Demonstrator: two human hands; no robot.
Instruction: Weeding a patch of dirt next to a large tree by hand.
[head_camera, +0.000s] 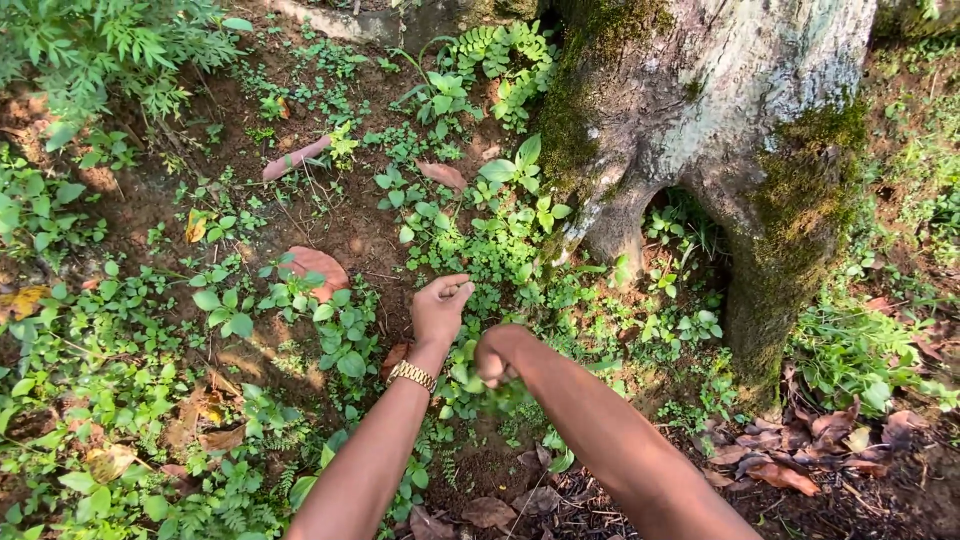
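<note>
While the left hand (438, 310), wearing a gold watch (412, 375), curls its fingers narrowly around a thin stem, the right hand (497, 355) just beside it grips a leafy weed tuft (490, 392) hanging beneath, near the mossy tree trunk (700, 120).

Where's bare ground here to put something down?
Bare soil shows left of the left hand, around the reddish fallen leaf, and near the pink leaf. Weeds crowd between the right hand and tree trunk.
</note>
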